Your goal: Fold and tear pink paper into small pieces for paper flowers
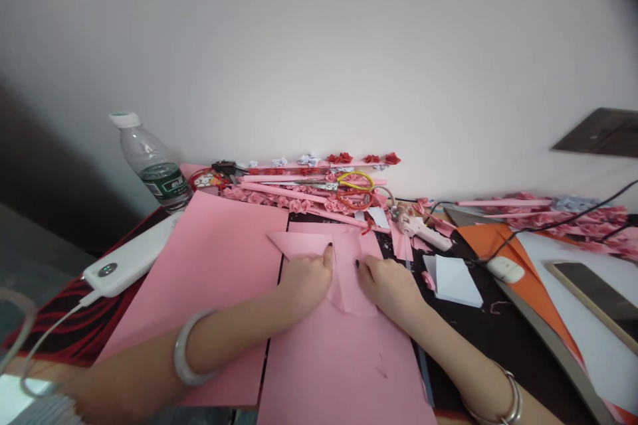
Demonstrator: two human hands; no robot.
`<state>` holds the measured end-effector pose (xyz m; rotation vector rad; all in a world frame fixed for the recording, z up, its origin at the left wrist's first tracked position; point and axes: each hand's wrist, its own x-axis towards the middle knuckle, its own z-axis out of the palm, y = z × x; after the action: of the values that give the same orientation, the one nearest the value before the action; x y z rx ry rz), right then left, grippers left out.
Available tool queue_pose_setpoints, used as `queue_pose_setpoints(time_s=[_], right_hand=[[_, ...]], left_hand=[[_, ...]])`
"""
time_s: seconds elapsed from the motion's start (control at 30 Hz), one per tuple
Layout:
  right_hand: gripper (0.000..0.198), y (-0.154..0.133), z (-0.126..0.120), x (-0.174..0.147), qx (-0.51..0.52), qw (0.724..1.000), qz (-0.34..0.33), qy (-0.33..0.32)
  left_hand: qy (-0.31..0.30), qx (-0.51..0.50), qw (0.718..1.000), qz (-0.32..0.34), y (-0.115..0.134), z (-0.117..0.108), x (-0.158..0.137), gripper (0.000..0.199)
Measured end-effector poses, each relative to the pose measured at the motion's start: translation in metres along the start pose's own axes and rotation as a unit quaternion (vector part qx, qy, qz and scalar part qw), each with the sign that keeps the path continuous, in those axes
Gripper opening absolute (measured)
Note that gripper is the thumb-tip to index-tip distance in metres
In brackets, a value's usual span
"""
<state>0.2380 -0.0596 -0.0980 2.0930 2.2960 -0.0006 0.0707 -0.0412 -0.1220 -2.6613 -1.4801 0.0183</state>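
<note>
Two hands of yours are seen in the head view, both upon a folded pink paper (349, 289), which lies over a larger pink sheet (339, 358) in front of you. Your left hand (305, 284) has most fingers curled, and one dark-nailed finger rests on the fold. Your right hand (391, 284) keeps its fingers narrow at the paper's right side; whether either hand pinches it, I cannot tell. At your left, the plastic water bottle (149, 149) has a green label with white characters, too small for sure reading. The white power bank (132, 259) bears a small lit display, also unreadable. Beyond your hands lie scissors (355, 180) with yellow and red handles, near a pale pink glue gun (423, 232).
</note>
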Motion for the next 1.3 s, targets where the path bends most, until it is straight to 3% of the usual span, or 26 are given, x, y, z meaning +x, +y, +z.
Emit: queue_pose_setpoints(time_s=[0.2,0.33,0.47,0.6,0.9,1.0,1.1,1.2,1.3], right_hand=[[0.025,0.001,0.001,-0.006,-0.028,1.0,0.013,-0.002],[0.026,0.007,-0.002,-0.014,0.012,1.0,0.01,0.008],[0.03,0.006,-0.004,-0.024,0.035,0.999,-0.008,-0.003],[0.028,0.002,-0.001,-0.03,0.006,1.0,-0.01,0.002],[0.023,0.008,0.004,-0.043,-0.005,1.0,-0.013,0.026],[0.022,0.02,0.0,-0.042,0.059,0.997,0.007,0.054],[0.026,0.033,-0.01,-0.033,0.188,0.978,0.007,0.087],[0.031,0.04,-0.021,-0.019,0.317,0.944,-0.012,0.091],[0.033,0.036,-0.026,-0.005,0.424,0.904,-0.035,0.05]], left_hand=[[-0.012,0.008,1.0,-0.002,0.001,0.004,0.001,0.056],[-0.014,0.015,1.0,-0.009,0.001,0.005,0.002,0.054],[0.008,-0.003,1.0,-0.014,0.006,0.0,-0.002,0.045],[0.053,-0.002,0.999,-0.011,0.013,-0.004,-0.012,0.048],[0.056,0.041,0.997,-0.027,0.018,0.003,-0.014,0.047],[0.053,0.034,0.998,-0.014,0.018,0.0,-0.015,0.048],[0.033,-0.019,0.999,-0.004,0.013,-0.009,-0.014,0.048],[0.021,-0.142,0.99,-0.011,0.003,-0.022,-0.011,0.041],[0.065,-0.31,0.948,0.014,-0.009,-0.028,-0.005,0.034]])
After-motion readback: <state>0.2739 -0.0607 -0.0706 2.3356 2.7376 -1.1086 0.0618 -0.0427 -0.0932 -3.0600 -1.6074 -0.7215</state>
